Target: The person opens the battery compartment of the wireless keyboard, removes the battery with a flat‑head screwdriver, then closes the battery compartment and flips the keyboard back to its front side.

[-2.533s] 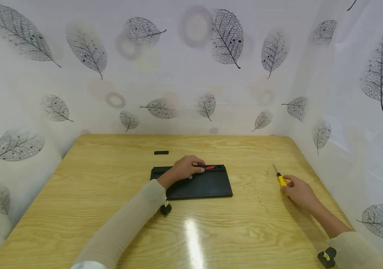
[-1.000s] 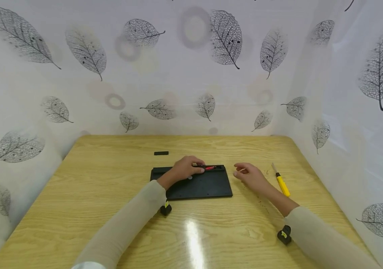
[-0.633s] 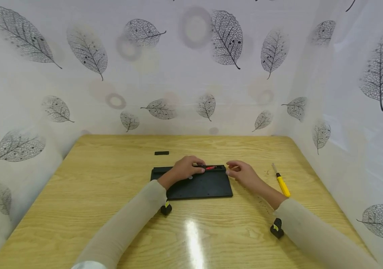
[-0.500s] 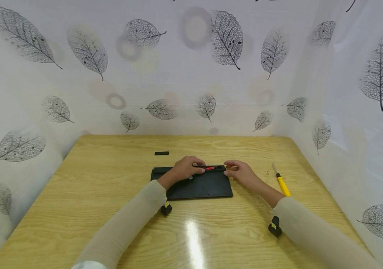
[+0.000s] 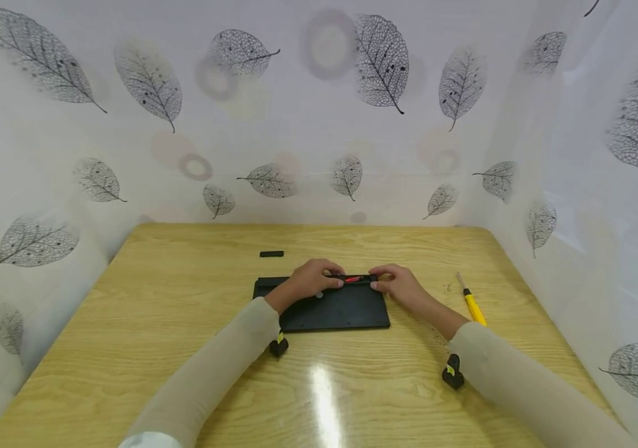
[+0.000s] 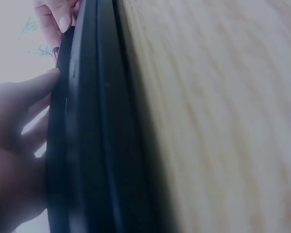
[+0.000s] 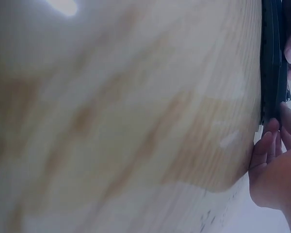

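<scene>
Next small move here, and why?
Probably shift the right grip onto the slim red piece and lift it: it lies exposed by the far edge of the flat black rectangular plastic-looking panel, nearby, and the left grip holds that edge.

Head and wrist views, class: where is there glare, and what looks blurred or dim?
Head: a glare streak on the table, the black device fairly sharp. Left wrist: the left hand dim against a bright background, the table blurred. Right wrist: a white glare spot, top left.
</scene>
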Available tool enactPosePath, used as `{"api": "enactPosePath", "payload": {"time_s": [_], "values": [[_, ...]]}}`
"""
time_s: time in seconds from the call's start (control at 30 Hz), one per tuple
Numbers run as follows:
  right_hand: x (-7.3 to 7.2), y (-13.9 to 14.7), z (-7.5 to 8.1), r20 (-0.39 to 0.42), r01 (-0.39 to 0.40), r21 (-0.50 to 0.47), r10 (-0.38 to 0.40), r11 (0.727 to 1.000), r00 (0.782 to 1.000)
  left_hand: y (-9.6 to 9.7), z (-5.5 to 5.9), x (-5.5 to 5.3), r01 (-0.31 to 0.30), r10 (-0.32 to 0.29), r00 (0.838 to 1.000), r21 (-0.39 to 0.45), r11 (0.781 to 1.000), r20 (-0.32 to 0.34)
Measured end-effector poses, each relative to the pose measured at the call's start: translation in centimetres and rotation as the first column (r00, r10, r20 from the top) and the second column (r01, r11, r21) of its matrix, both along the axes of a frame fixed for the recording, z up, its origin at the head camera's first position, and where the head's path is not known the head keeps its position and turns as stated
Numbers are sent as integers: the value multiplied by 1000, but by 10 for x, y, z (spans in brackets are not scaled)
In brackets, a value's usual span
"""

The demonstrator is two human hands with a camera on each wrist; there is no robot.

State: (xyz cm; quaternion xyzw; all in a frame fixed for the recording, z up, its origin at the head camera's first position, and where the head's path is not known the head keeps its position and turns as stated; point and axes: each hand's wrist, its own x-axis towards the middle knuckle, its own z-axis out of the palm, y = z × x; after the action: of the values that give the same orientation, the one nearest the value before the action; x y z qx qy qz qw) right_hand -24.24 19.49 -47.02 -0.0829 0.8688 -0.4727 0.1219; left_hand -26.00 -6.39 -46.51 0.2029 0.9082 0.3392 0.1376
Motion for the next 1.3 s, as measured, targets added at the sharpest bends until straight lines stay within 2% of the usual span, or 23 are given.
{"api": "enactPosePath", "payload": {"time_s": [0.13,0.3,0.47,0.8,1.3], "values": [[0,0,-1,-4,2,-4,-2,1000,1000,2,0,-2,-7,7,1000,6,1000,16],[0,2,-1,-1,-1,-28,1,1000,1000,6,-1,-5,-17,14,999,81,997,40],[0,2,-2,-19,-8,-23,8,1000,1000,16,-4,-8,22,-23,1000,122,992,6],[0,2,-4,-31,-13,-11,13,1000,999,25,-5,-10,26,-29,999,122,992,23],[-1,3,-6,-43,-31,-26,30,999,999,27,-3,-12,60,-61,998,97,994,8]]}}
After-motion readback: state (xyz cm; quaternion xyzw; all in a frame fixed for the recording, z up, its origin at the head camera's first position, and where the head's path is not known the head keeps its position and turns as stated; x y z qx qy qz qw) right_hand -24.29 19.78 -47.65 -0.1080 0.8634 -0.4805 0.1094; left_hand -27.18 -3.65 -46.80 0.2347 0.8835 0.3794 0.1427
